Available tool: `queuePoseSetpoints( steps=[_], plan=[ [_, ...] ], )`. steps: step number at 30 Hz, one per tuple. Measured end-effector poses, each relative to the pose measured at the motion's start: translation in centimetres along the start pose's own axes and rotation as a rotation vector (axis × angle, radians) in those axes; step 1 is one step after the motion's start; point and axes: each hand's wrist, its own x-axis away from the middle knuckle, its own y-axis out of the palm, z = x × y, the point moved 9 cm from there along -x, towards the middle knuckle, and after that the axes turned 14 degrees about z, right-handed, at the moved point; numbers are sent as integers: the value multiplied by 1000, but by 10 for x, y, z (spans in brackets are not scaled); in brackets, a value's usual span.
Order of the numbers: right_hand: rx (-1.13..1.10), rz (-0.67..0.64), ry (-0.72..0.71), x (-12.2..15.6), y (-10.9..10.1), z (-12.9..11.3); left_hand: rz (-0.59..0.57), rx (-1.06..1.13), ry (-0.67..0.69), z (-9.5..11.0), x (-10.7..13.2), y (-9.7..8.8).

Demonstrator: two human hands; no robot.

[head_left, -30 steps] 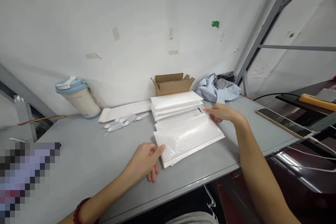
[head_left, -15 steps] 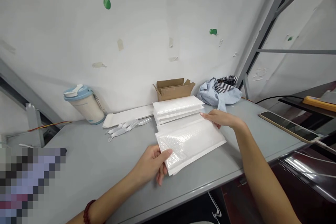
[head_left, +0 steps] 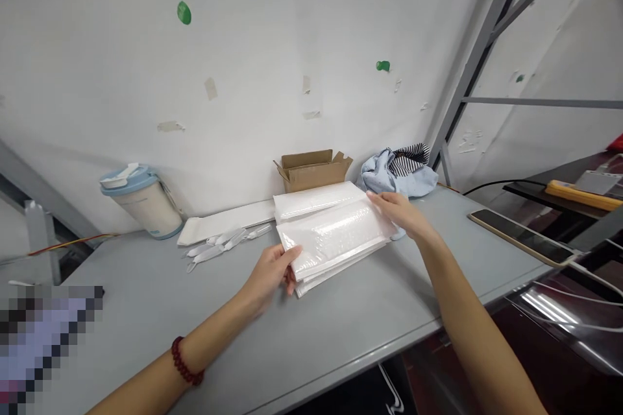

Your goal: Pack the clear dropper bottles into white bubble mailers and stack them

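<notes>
A white bubble mailer (head_left: 338, 237) is held between my two hands, tilted above the grey table. My left hand (head_left: 270, 272) grips its left edge, thumb on top and fingers underneath. At its far right corner, my right hand (head_left: 396, 209) pinches the edge. More white mailer edges show below the held one; how many I hold cannot be told. Just behind lies a stack of white bubble mailers (head_left: 316, 198), partly covered by the held one. Several small clear-white plastic pieces (head_left: 226, 243) lie to the left of the stack.
An open cardboard box (head_left: 314, 172) stands against the wall, beside a light blue cloth (head_left: 384, 172). A lidded tumbler (head_left: 143, 201) and a flat white strip (head_left: 228, 219) are at the back left. A phone (head_left: 520, 233) lies at the right edge of the grey table (head_left: 204, 337).
Both hands have lifted the mailer and moved it back toward the stack, now overlapping its front. The view has shifted slightly to the right.
</notes>
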Motion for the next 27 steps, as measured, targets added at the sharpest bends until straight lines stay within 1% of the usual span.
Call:
queuePoseSetpoints(
  steps=[2,4,9,15,17,20,22,24,27],
  plan=[
    [104,-85,3,4,12,1,35,-31,-47,-13,-4,-5],
    [199,-121,-4,6,19,4,51,-34,-53,-18,-4,-8],
    [263,-137,12,6,23,12,28,43,19,-10,3,-3],
    [259,-121,13,5,23,12,77,139,61,-4,7,-4],
    [226,-98,9,5,21,9,74,111,34,-7,5,-6],
    [153,-25,-3,4,15,2,25,11,-54,-16,-1,-7],
    [137,10,-11,4,12,-2,11,-51,-86,-19,-5,-10],
    [172,-7,-13,5,15,-2,27,-100,-91,-19,-8,-14],
    [238,-74,-5,6,23,2,42,-142,-85,-16,-6,-15]
  ],
)
